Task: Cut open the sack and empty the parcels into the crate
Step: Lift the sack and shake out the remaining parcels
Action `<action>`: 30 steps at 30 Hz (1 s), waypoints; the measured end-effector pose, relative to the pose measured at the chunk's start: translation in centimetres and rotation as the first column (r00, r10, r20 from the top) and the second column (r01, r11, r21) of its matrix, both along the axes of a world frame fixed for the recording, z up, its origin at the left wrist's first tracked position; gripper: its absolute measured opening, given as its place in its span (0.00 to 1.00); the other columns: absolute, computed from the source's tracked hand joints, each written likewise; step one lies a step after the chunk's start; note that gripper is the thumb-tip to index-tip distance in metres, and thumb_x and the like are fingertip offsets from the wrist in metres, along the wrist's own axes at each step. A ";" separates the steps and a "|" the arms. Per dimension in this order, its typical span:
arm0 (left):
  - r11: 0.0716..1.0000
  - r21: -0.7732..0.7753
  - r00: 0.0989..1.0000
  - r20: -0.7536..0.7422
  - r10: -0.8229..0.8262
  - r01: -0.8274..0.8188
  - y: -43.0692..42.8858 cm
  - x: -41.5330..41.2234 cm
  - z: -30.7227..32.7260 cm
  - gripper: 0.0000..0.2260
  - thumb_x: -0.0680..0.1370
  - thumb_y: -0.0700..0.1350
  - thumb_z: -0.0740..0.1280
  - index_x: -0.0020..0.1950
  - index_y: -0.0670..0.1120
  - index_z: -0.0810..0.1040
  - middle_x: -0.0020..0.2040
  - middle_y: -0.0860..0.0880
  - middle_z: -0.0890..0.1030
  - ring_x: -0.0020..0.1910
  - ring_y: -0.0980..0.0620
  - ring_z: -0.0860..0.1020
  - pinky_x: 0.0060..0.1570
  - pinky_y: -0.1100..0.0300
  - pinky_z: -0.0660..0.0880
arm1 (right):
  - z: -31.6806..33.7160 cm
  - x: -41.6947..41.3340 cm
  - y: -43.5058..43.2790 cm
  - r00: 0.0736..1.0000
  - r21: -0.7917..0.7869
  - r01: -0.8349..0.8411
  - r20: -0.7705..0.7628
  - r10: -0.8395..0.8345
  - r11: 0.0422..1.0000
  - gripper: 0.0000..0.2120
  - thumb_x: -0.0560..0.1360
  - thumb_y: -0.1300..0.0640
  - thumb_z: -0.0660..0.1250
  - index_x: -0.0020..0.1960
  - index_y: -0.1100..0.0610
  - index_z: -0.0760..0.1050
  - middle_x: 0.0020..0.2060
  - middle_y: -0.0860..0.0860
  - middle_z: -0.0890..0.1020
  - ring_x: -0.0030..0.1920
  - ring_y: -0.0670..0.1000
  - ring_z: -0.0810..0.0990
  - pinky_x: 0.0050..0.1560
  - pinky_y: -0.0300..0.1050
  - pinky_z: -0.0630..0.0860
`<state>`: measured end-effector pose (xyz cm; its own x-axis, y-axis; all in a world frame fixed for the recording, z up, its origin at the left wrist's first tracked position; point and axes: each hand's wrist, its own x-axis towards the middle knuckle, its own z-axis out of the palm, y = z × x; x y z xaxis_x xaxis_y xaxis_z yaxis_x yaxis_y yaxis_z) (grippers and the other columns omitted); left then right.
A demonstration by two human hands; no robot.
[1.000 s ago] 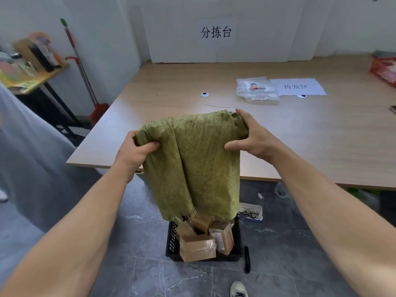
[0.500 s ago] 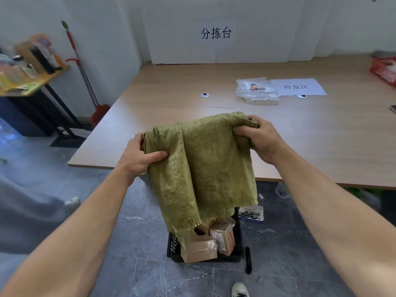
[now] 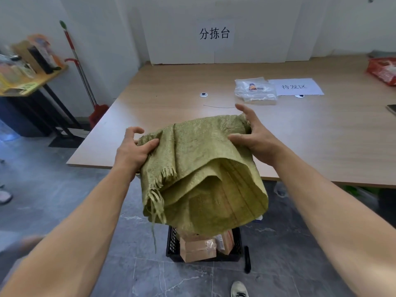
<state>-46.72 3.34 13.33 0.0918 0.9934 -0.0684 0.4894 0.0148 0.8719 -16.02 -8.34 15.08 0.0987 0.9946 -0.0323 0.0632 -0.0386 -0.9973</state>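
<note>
I hold a limp green woven sack (image 3: 199,168) in the air above a black plastic crate (image 3: 172,245) on the floor. My left hand (image 3: 134,151) pinches the sack's left side between thumb and fingers. On the right side, my right hand (image 3: 255,138) presses against the sack with thumb under it and fingers spread. The frayed cut mouth of the sack faces me and gapes open; no parcel shows inside. Brown cardboard parcels (image 3: 197,249) wrapped in tape fill the crate, partly hidden by the sack.
A wooden table (image 3: 321,142) stands just beyond the crate, with a clear plastic bag (image 3: 255,90), a paper label (image 3: 296,86) and a red basket (image 3: 383,69) on it. A black knife or pen (image 3: 247,259) lies on the floor right of the crate. My shoe (image 3: 239,289) is close by.
The sack has been gathered up and tipped so its open mouth faces me. Both hands dropped a little, and the right hand's fingers have spread open. A grey blurred shape at the left is gone.
</note>
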 end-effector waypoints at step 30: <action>0.969 -0.085 0.951 0.229 -0.207 0.231 -1.8 0.4 1.3 0.31 0.67 0.43 0.74 0.67 0.52 0.67 0.57 0.42 0.76 0.51 0.42 0.79 0.44 0.48 0.82 | -0.3 0.3 -0.1 0.845 0.145 0.177 0.484 -0.226 0.973 0.51 0.68 0.53 0.79 0.78 0.37 0.48 0.72 0.56 0.64 0.71 0.54 0.64 0.70 0.51 0.63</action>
<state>-46.27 1.51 14.67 0.3307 0.9348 -0.1293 0.2909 0.0294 0.9563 -15.71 -8.46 14.82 0.2758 0.9471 0.1641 0.5495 -0.0152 -0.8354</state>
